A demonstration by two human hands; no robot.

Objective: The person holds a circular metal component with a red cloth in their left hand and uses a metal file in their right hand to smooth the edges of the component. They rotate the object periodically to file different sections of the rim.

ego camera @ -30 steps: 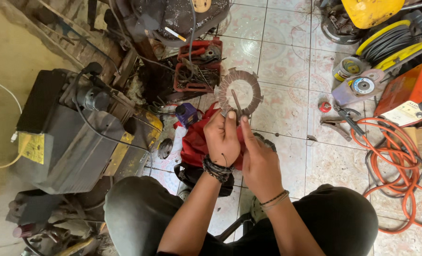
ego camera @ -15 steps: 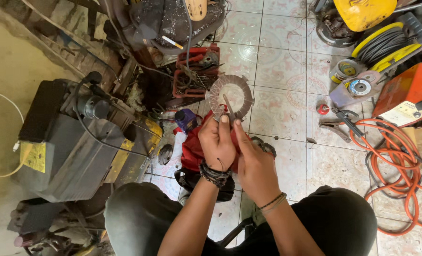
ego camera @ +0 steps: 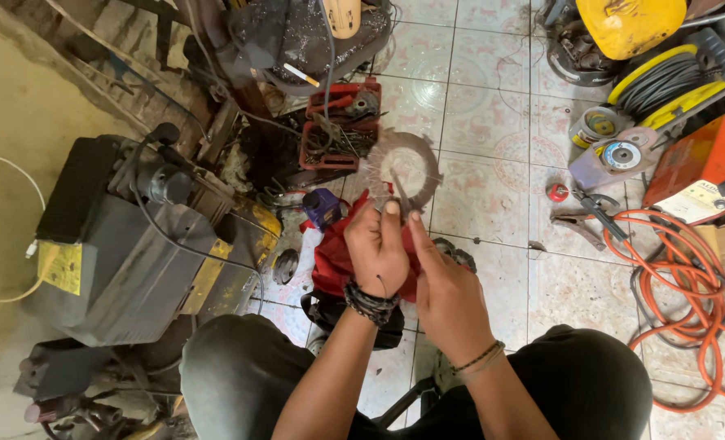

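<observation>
My left hand (ego camera: 376,244), with dark bracelets at the wrist, grips the lower edge of a flat, ring-shaped metal plate (ego camera: 432,163) with toothed edges, held up over the tiled floor. A thin dark metal rod (ego camera: 398,186) lies across the ring's opening. My right hand (ego camera: 448,289) sits just right of the left, its fingertips pinched on the rod's lower end beside my left thumb. My knees in dark trousers frame the bottom of the view.
A red cloth (ego camera: 334,253) and a small blue can (ego camera: 323,205) lie under my hands. A red tray of tools (ego camera: 338,122) sits beyond. There is a grey machine (ego camera: 126,244) at left, and an orange hose (ego camera: 672,269), an orange box unit (ego camera: 705,167) and a yellow cable reel (ego camera: 672,77) at right.
My hands and the ring plate have drifted slightly down and left in view. The grip on plate and rod is the same.
</observation>
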